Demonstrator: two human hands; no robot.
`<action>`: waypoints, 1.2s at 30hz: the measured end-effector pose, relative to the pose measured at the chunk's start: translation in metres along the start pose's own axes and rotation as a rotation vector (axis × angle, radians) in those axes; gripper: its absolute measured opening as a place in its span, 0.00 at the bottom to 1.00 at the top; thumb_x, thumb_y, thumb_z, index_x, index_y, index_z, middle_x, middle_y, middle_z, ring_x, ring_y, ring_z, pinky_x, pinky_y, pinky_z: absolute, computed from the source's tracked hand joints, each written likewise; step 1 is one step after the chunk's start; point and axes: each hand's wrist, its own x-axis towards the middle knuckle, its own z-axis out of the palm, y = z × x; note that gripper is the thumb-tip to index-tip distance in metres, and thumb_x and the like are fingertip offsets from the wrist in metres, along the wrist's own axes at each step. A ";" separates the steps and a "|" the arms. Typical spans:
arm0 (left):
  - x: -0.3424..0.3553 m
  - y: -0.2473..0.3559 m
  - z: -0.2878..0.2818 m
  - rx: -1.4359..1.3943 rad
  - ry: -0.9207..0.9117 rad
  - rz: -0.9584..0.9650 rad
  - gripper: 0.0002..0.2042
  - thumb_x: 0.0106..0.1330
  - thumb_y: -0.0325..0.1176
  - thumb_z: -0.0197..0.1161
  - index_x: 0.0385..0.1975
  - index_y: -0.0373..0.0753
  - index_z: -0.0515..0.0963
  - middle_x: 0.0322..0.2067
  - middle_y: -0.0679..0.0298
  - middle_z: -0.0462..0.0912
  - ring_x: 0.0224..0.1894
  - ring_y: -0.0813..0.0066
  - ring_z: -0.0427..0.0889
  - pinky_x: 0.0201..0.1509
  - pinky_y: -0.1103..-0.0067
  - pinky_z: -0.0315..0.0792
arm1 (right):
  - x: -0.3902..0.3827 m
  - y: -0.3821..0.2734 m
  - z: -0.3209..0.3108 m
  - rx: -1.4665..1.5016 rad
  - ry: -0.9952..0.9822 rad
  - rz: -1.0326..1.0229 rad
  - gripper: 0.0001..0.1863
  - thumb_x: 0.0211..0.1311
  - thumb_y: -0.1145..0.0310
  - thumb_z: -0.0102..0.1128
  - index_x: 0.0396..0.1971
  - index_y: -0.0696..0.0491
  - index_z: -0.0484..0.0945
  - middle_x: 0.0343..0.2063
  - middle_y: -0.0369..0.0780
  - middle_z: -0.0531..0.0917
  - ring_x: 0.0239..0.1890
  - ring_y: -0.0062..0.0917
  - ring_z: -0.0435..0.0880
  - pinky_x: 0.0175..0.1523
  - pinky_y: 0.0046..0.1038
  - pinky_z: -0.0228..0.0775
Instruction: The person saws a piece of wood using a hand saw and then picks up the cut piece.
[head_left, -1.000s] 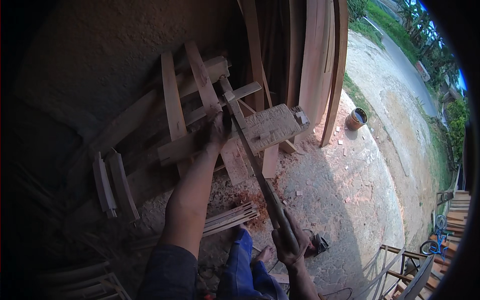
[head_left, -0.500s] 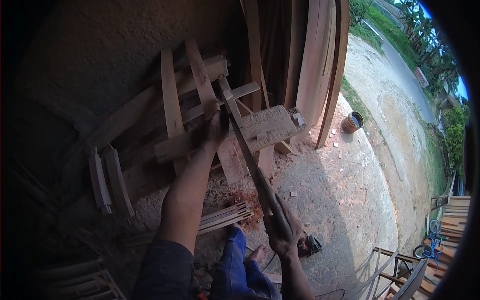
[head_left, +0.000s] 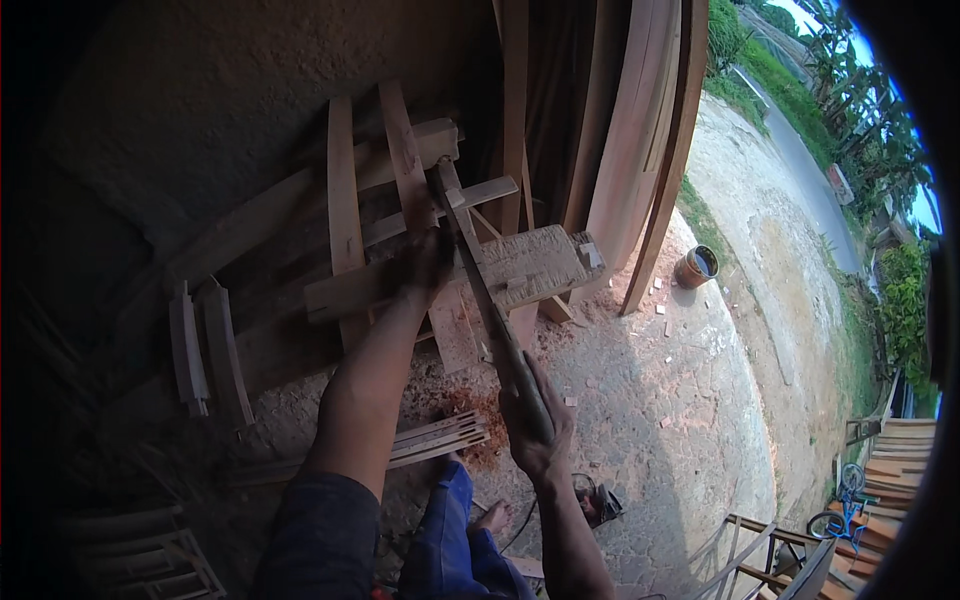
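Note:
My right hand [head_left: 538,415] is closed around the round wooden handle of a long, narrow tool [head_left: 482,290]. Its dark, straight shaft runs away from me across the work, and I cannot make out its kind. At the far end it lies along a wooden piece with a crosspiece [head_left: 490,190]. My left hand [head_left: 430,258] rests in deep shadow beside the shaft, on the wood at the bench; its fingers are too dark to read. Below both is a thick, rough-hewn beam [head_left: 530,262] with a chipped top.
Tall planks [head_left: 635,130] lean at the back. Slats lie at lower left [head_left: 440,440], near shavings. A dark power tool [head_left: 600,503] with a cord sits right of my feet. A bucket [head_left: 697,267] stands outside among wood scraps, and a frame [head_left: 760,550] is at lower right.
My right hand and the tool's handle have moved forward and a little left. My left hand stays at about the same place on the wood. The whole view has shifted slightly.

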 end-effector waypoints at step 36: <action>0.004 -0.020 0.031 -0.087 0.190 0.014 0.14 0.65 0.41 0.53 0.32 0.37 0.80 0.33 0.45 0.82 0.39 0.42 0.81 0.44 0.56 0.74 | -0.126 0.036 -0.043 -0.371 0.055 -0.114 0.27 0.55 0.68 0.66 0.56 0.58 0.74 0.47 0.45 0.84 0.45 0.35 0.86 0.47 0.30 0.78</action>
